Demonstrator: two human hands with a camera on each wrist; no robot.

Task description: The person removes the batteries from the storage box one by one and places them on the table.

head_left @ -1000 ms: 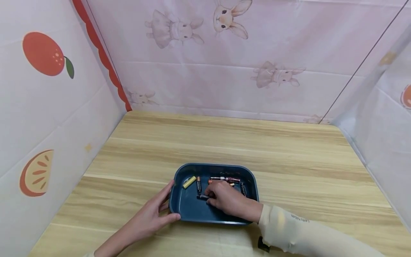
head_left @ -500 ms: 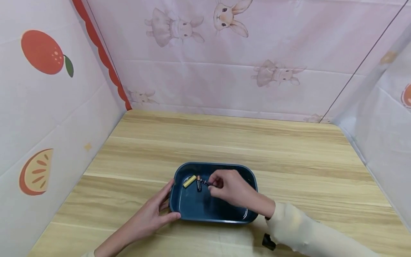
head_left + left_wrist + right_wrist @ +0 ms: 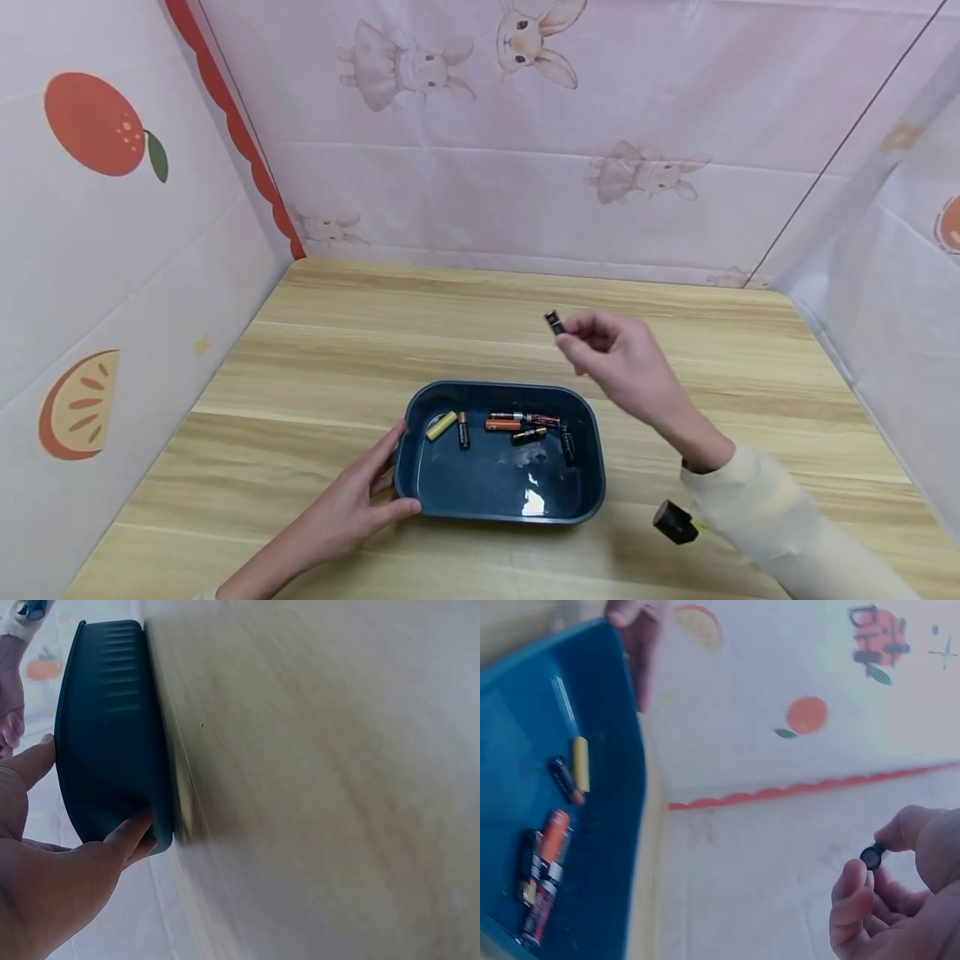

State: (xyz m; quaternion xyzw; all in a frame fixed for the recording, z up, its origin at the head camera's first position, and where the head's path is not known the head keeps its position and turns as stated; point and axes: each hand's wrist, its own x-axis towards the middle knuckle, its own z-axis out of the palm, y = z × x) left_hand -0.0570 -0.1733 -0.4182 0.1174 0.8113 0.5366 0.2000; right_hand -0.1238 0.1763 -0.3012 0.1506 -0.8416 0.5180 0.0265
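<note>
My right hand [image 3: 633, 367] pinches a small black battery [image 3: 553, 322] between thumb and fingers, up beyond the far rim of a dark blue plastic bin [image 3: 465, 487]. In the right wrist view the battery's round end [image 3: 871, 858] faces the camera. My left hand [image 3: 348, 510] holds the bin's left end, thumb at the near corner and fingers along the side. Inside the bin lie a yellow battery [image 3: 441, 426], a black battery with a copper end [image 3: 462, 432], an orange battery [image 3: 502, 425], and several dark ones, among them a black battery [image 3: 567, 446] by the right wall.
The bin stands on a light wood-grain table [image 3: 337, 350]. A pink rabbit-print curtain [image 3: 487, 183] rises at the back, with fruit-print sheeting [image 3: 150, 250] on the left and more on the right. A black block [image 3: 675, 522] hangs below the right sleeve.
My right hand has lifted the black battery out of the bin and carried it up, rightward and away, uncovering the other batteries. The left hand and bin stay put.
</note>
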